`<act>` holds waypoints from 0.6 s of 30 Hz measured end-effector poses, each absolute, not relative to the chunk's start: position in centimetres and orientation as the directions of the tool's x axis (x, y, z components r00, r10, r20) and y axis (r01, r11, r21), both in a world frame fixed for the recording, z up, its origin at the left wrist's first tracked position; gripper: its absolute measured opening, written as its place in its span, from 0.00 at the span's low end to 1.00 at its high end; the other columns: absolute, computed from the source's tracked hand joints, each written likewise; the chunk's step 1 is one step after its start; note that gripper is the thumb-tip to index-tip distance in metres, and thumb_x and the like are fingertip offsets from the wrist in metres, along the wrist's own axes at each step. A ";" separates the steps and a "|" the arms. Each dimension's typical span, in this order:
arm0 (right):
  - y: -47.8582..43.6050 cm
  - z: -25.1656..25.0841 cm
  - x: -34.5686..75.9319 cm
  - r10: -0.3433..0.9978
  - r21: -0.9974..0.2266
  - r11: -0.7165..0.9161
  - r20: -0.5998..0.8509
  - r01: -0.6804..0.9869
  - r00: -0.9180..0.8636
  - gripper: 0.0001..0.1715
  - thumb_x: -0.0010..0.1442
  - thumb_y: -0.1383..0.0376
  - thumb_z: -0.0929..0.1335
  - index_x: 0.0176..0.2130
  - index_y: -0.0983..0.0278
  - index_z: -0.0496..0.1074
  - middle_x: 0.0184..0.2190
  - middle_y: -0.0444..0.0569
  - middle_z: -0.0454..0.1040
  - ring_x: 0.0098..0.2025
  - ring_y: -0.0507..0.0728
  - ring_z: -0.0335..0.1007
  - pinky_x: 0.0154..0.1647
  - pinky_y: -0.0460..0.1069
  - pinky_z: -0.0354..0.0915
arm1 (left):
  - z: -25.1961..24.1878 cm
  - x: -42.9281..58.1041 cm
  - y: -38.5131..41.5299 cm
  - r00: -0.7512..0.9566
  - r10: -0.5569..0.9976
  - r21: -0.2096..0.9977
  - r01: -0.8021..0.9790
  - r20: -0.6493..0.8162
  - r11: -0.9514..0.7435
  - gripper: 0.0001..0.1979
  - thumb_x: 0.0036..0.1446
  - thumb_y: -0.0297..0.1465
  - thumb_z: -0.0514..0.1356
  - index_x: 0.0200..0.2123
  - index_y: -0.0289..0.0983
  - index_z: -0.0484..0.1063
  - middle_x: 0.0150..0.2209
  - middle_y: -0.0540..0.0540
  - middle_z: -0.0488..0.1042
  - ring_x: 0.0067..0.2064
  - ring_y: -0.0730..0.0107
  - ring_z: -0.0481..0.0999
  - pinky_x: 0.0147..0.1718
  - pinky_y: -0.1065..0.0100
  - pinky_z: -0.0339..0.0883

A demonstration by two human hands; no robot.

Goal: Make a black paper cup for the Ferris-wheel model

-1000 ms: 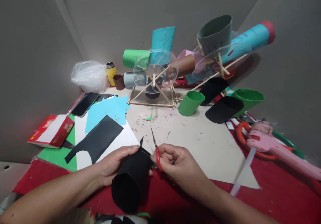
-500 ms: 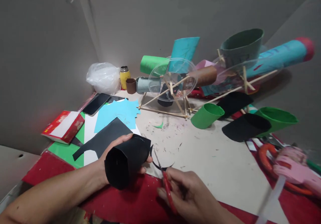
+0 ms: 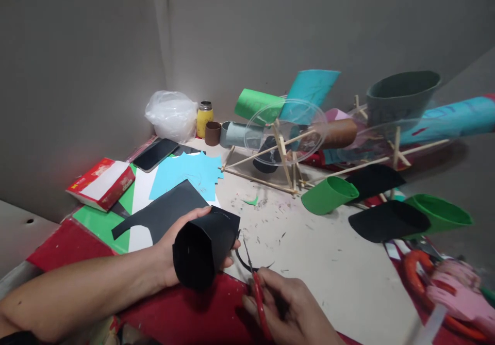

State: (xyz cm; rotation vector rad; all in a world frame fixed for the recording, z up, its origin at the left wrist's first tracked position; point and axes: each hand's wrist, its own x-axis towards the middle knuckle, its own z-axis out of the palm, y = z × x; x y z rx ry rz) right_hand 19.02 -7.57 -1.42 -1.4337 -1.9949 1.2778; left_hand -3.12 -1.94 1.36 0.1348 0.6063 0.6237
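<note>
My left hand (image 3: 170,252) is wrapped round a black paper tube (image 3: 203,247), its open end turned toward me. My right hand (image 3: 294,311) grips small red-handled scissors (image 3: 255,288), whose blades point up at the tube's far rim. A thin curled black paper strip (image 3: 251,266) hangs from that rim beside the blades. Both hands are over the near edge of the work surface.
Behind stand a stick-and-tube wheel model (image 3: 284,133), green paper cups (image 3: 328,194), black paper cups (image 3: 389,220) and a big teal tube (image 3: 448,119). Left lie black (image 3: 162,213), blue (image 3: 187,172) and green paper sheets, a phone (image 3: 157,153), a red box (image 3: 101,182). A pink glue gun (image 3: 456,293) lies right.
The tube has turned in my left hand so its open end faces me. The scissors dropped lower and a curled black strip has come off the rim. The view shifted left.
</note>
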 end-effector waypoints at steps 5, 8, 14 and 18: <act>-7.3 -2.1 19.2 0.866 -0.875 0.025 -0.222 0.484 -0.447 0.22 0.60 0.54 0.66 0.23 0.59 0.53 0.17 0.37 0.54 0.21 0.50 0.51 0.23 0.46 0.50 | 2.7 -2.0 -2.2 0.554 0.606 0.317 -0.532 -0.571 0.785 0.25 0.64 0.44 0.47 0.36 0.30 0.73 0.30 0.35 0.79 0.27 0.61 0.78 0.30 0.64 0.72; -7.2 -3.0 19.0 0.867 -0.913 -0.056 -0.245 0.404 -0.434 0.27 0.60 0.45 0.65 0.23 0.60 0.55 0.17 0.37 0.51 0.21 0.49 0.45 0.21 0.46 0.45 | 3.6 -1.6 -2.4 0.490 0.633 0.333 -0.567 -0.599 0.754 0.25 0.65 0.42 0.45 0.33 0.30 0.73 0.27 0.36 0.78 0.26 0.62 0.77 0.28 0.65 0.72; -7.7 -3.0 18.5 0.852 -0.930 -0.214 -0.328 0.300 -0.408 0.33 0.55 0.37 0.66 0.24 0.61 0.58 0.18 0.37 0.51 0.22 0.49 0.44 0.22 0.47 0.42 | 3.6 -1.6 -2.8 0.432 0.678 0.294 -0.668 -0.595 0.684 0.19 0.64 0.39 0.49 0.32 0.31 0.72 0.26 0.40 0.77 0.28 0.61 0.78 0.25 0.64 0.72; -7.8 -2.5 18.2 0.856 -0.923 -0.259 -0.356 0.284 -0.375 0.32 0.55 0.38 0.67 0.24 0.62 0.58 0.19 0.37 0.51 0.23 0.49 0.42 0.23 0.47 0.41 | 3.7 -1.6 -2.8 0.426 0.668 0.314 -0.644 -0.610 0.697 0.19 0.64 0.38 0.50 0.31 0.30 0.72 0.24 0.39 0.76 0.25 0.64 0.76 0.23 0.67 0.70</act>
